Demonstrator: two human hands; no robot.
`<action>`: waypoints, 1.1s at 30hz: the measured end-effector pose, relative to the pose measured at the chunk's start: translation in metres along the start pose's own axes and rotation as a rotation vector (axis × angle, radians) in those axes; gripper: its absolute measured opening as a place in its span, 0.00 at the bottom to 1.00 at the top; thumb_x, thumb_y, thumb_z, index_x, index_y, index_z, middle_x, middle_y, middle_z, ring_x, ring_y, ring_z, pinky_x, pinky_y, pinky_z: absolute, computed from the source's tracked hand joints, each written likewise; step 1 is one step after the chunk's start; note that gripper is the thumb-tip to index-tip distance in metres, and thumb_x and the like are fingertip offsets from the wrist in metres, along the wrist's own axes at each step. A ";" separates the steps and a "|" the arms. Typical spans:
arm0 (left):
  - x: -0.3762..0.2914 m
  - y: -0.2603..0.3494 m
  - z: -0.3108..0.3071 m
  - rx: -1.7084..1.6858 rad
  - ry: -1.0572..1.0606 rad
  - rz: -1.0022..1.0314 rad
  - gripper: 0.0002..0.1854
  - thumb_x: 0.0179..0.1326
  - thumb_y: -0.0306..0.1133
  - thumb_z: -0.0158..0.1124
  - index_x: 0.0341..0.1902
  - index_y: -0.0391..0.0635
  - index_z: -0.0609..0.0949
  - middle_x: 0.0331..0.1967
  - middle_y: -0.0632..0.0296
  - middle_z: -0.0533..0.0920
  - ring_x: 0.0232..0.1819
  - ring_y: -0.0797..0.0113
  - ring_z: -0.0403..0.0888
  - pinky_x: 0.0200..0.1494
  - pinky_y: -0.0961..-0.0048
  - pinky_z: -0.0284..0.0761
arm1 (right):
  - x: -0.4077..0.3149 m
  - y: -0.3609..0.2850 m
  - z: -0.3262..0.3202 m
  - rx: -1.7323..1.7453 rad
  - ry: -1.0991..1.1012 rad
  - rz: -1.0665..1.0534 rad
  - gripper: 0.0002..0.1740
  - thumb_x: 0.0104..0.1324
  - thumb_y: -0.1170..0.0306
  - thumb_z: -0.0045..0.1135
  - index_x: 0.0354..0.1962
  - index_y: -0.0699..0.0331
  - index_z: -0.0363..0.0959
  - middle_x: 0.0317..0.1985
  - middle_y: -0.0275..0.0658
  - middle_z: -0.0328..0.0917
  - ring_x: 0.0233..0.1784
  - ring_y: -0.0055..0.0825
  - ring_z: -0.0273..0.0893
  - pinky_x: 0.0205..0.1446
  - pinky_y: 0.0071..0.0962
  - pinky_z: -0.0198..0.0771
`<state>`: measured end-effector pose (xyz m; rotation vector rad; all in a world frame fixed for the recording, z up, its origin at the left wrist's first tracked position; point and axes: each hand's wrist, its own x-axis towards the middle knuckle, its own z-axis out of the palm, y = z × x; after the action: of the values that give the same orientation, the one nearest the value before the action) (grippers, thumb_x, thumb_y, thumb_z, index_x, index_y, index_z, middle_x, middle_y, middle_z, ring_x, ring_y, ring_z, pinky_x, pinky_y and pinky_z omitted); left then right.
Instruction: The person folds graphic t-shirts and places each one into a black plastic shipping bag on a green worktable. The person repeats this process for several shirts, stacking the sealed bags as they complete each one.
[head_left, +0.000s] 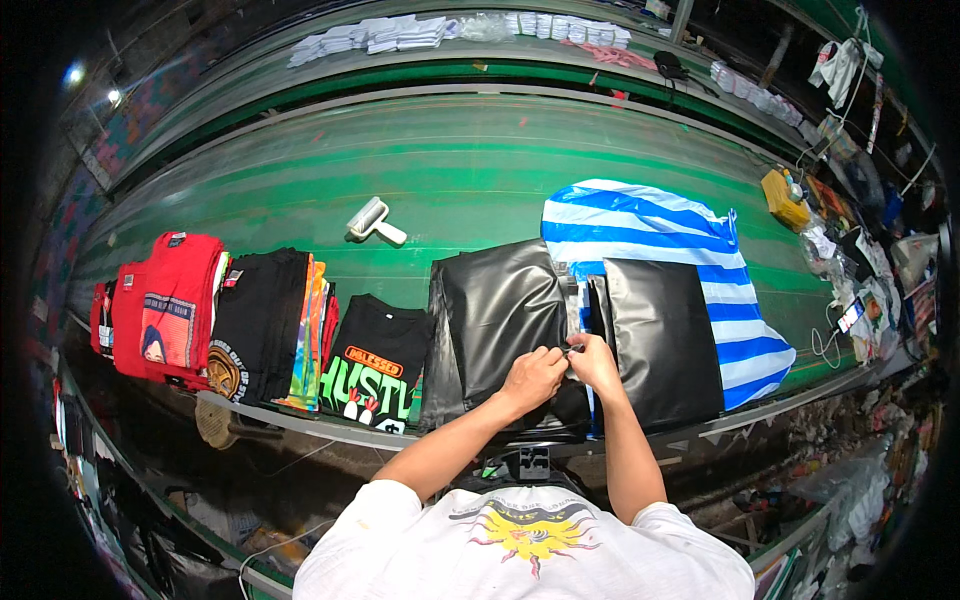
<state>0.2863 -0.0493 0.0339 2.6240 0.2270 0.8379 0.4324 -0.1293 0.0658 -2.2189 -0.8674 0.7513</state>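
Observation:
A stack of black plastic bags (502, 315) lies on the green table in front of me. My left hand (534, 377) rests over its inner edge, and my right hand (594, 363) meets it there. Between my fingertips a bit of black plastic is pinched; its exact shape is too small to tell. To the right, a second stack of black plastic bags (660, 337) sits on a blue-and-white striped plastic bag (731, 300). A folded black printed T-shirt (375, 330) is next to the left stack.
Further left stand piles of folded shirts, including red T-shirts (169, 300) and black T-shirts (259, 322). Behind them lies a white lint roller (375, 221). A lit phone (851, 316) with a cable and clutter are at the right. White folded fabric (405, 34) lines the far table.

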 end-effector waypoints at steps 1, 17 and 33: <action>-0.005 0.000 -0.003 0.007 -0.012 -0.014 0.08 0.53 0.29 0.67 0.33 0.45 0.76 0.31 0.60 0.73 0.34 0.58 0.76 0.35 0.60 0.76 | -0.002 -0.001 0.002 -0.006 0.003 -0.013 0.21 0.58 0.71 0.57 0.49 0.68 0.82 0.41 0.61 0.84 0.51 0.52 0.84 0.57 0.41 0.76; -0.103 -0.017 -0.043 0.167 -0.076 -0.225 0.05 0.58 0.30 0.65 0.32 0.47 0.77 0.32 0.62 0.75 0.35 0.60 0.80 0.33 0.62 0.80 | 0.002 0.026 -0.006 0.054 0.088 0.022 0.19 0.58 0.73 0.59 0.49 0.62 0.76 0.37 0.54 0.84 0.45 0.48 0.84 0.53 0.41 0.75; -0.151 -0.033 -0.081 0.162 -0.044 -0.396 0.04 0.58 0.27 0.69 0.36 0.43 0.83 0.34 0.59 0.78 0.37 0.56 0.81 0.38 0.61 0.79 | 0.022 0.070 -0.004 0.152 0.036 0.021 0.20 0.59 0.79 0.57 0.51 0.68 0.73 0.31 0.38 0.77 0.30 0.25 0.75 0.32 0.31 0.70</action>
<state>0.1155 -0.0342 0.0023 2.6065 0.8011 0.6455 0.4751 -0.1550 0.0115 -2.1039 -0.7453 0.7589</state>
